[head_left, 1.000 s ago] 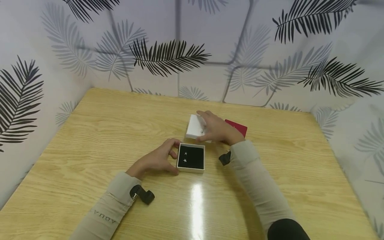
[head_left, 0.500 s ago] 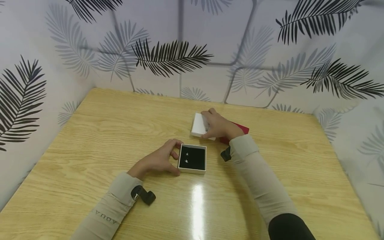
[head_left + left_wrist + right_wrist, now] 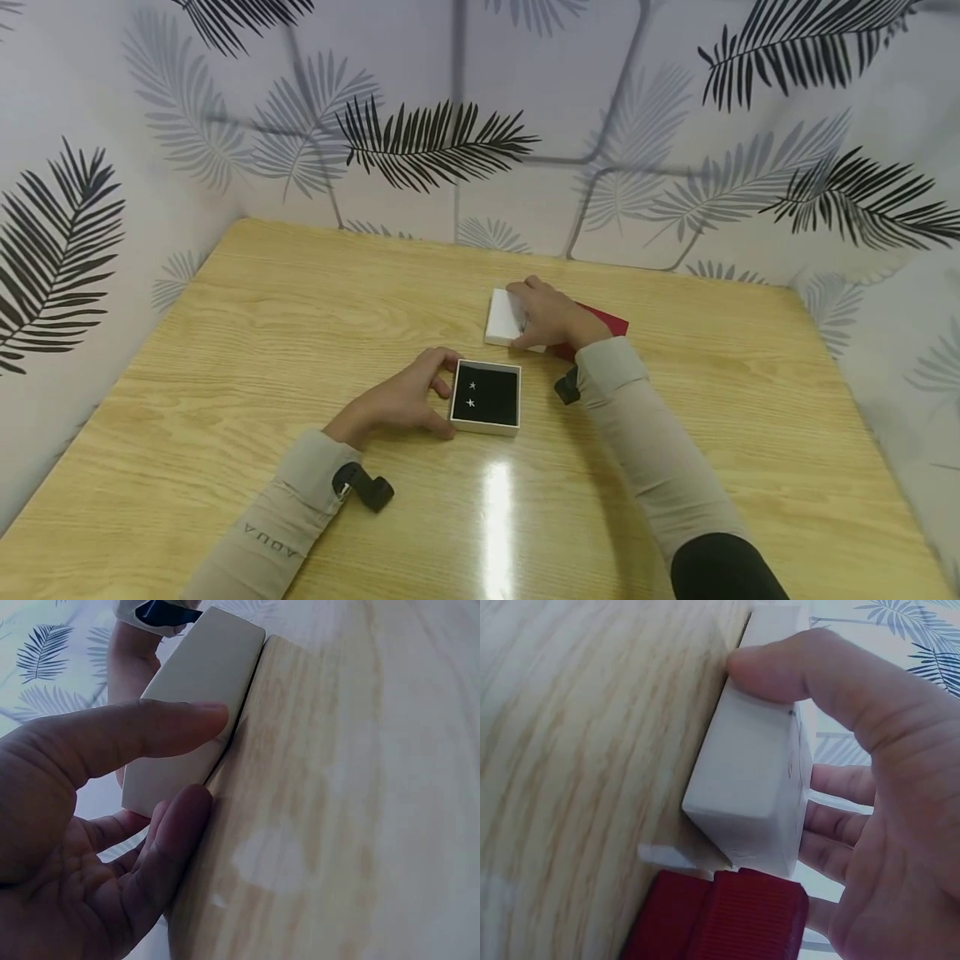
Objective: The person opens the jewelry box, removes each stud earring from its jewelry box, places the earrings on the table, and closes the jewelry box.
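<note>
An open white jewelry box (image 3: 486, 428) sits on the table, with a black insert (image 3: 496, 400) bearing two small silver star-shaped earrings (image 3: 471, 402). My left hand (image 3: 401, 396) holds the box at its left side, the thumb at the near corner and fingers at the far one. In the left wrist view its plain white side (image 3: 187, 675) shows between thumb and fingers. Behind the box, my right hand (image 3: 551, 317) grips a white box lid (image 3: 501, 318), thumb on the near side and fingers on the far side. The palm partly hides the lid's top.
Beside the lid, partly under the right wrist, lies a red item (image 3: 603, 320); in the right wrist view it has a ribbed face (image 3: 750, 915), close to the lid's corner. A leaf-patterned wall covering (image 3: 420, 200) stands behind the wooden table (image 3: 300, 308).
My right hand has shifted the lid slightly right, away from the box, and the lid now lies flat on the table. My left hand stays at the box. The head view has drifted slightly.
</note>
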Motion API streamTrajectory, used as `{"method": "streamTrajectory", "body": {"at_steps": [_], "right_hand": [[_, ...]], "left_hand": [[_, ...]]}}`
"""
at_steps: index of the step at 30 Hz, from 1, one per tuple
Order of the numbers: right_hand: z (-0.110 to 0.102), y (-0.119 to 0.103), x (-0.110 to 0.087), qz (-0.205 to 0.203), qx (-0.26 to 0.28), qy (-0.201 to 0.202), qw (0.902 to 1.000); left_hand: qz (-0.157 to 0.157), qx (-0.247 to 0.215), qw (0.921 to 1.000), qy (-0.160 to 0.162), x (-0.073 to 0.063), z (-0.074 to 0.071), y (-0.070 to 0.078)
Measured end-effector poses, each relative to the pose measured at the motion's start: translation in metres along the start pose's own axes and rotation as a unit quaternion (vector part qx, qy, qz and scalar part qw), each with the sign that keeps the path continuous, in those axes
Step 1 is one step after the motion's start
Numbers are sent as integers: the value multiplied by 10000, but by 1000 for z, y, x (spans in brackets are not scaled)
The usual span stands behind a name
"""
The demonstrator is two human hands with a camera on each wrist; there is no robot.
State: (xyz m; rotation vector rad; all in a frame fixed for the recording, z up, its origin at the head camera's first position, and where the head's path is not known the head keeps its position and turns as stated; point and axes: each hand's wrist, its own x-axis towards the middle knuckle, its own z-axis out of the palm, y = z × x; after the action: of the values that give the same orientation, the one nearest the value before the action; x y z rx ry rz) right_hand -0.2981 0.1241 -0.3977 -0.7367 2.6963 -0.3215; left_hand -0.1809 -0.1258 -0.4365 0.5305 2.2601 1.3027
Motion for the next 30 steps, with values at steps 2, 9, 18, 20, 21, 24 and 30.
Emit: {"method": "streamTrajectory", "body": {"at_steps": [2,9,18,20,21,24,30], "right_hand": [[0,2,-1,43,-7,7,10000],[0,7,-4,80,137,-5,9999],[-11,1,-12,-316,-41,424,9986],[-15,-4,-16,-420,59,596,9973],[-16,-7,-18,-481,75,691,9964],[-18,-17,-26,-653,112,925,9935],[-11,-34,-42,-974,193,1204,9878]], "left_hand": [[18,-11,10000,-21,1,1,1],[41,83,9999,-73,4,5,4],[3,79,10000,-4,2,3,3],[-3,111,9999,-5,2,3,3],[0,123,9999,-7,2,2,3],[16,97,10000,-5,1,2,3],[71,58,9999,52,0,2,0]]}}
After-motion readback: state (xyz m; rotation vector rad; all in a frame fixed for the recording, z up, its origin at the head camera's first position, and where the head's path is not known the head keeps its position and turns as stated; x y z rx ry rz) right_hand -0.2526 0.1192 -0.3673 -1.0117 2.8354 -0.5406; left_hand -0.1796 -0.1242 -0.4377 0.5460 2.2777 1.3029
